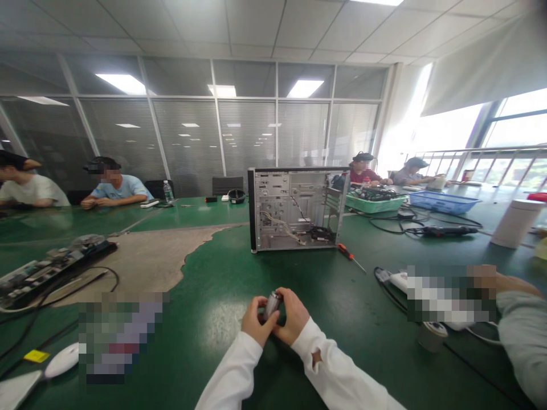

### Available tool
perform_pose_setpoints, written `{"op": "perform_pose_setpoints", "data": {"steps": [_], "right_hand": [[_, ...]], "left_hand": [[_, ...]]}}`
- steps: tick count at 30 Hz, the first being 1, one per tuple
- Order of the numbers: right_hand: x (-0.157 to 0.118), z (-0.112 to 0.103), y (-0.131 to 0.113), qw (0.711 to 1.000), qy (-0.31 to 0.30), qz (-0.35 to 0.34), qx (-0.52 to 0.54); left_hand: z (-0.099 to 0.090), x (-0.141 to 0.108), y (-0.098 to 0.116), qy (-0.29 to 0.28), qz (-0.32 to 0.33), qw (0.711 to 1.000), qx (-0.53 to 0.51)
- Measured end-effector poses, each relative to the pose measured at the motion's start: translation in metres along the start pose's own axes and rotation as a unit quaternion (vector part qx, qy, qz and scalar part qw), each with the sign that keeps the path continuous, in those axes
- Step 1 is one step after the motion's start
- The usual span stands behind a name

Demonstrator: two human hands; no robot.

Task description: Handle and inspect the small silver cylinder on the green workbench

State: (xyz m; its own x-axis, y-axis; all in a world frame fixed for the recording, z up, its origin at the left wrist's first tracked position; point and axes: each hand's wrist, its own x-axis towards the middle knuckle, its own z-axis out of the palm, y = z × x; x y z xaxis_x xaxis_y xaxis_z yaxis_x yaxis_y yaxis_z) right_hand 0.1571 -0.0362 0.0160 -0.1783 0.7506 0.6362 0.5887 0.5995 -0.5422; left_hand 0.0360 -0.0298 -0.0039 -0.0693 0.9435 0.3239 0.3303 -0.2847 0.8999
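Note:
A small silvery cylinder sits tilted between my two hands above the green table. My left hand curls round its left side, fingers and thumb closed on it. On the other side my right hand grips it, with fingertips near its top end. Its lower end is partly hidden by my thumbs. Beyond my hands stands an open computer case, its bare metal inside and loose cables facing me. An orange-and-black screwdriver lies at the case's lower right corner.
A green basket of cables and a blue basket stand at back right. Nearer are a white power strip, a grey roll and another person's sleeve. Circuit boards and a white mouse lie left.

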Motion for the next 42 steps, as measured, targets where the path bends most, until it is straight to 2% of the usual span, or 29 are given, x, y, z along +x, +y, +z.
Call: {"op": "perform_pose_setpoints", "data": {"steps": [5,12,18,22,26,31,37,42], "right_hand": [[0.000,-0.003,-0.010,1.000,-0.011,-0.029,-0.004],[-0.001,-0.002,-0.006,0.997,-0.014,-0.078,0.010],[-0.002,0.002,-0.006,0.994,-0.003,-0.016,0.111],[-0.002,0.010,0.002,0.990,0.011,0.034,0.138],[-0.002,0.010,0.005,0.989,0.001,0.046,0.141],[-0.003,0.008,0.002,0.990,-0.009,0.029,0.137],[-0.003,0.011,0.006,0.993,-0.004,0.014,0.115],[-0.005,0.014,0.011,0.994,-0.015,0.012,0.103]], "left_hand": [[-0.004,0.001,0.007,0.015,0.011,0.999,0.027],[-0.010,0.003,0.011,0.006,-0.016,0.999,-0.030],[-0.008,0.006,0.002,-0.005,0.041,0.992,-0.122],[-0.011,0.006,0.005,-0.028,0.095,0.983,-0.156],[-0.016,0.003,0.015,-0.024,0.162,0.984,-0.075],[-0.020,0.001,0.025,-0.003,0.241,0.970,0.041],[-0.020,-0.001,0.030,0.013,0.220,0.973,0.064],[-0.018,0.000,0.023,-0.015,0.166,0.983,0.071]]}}
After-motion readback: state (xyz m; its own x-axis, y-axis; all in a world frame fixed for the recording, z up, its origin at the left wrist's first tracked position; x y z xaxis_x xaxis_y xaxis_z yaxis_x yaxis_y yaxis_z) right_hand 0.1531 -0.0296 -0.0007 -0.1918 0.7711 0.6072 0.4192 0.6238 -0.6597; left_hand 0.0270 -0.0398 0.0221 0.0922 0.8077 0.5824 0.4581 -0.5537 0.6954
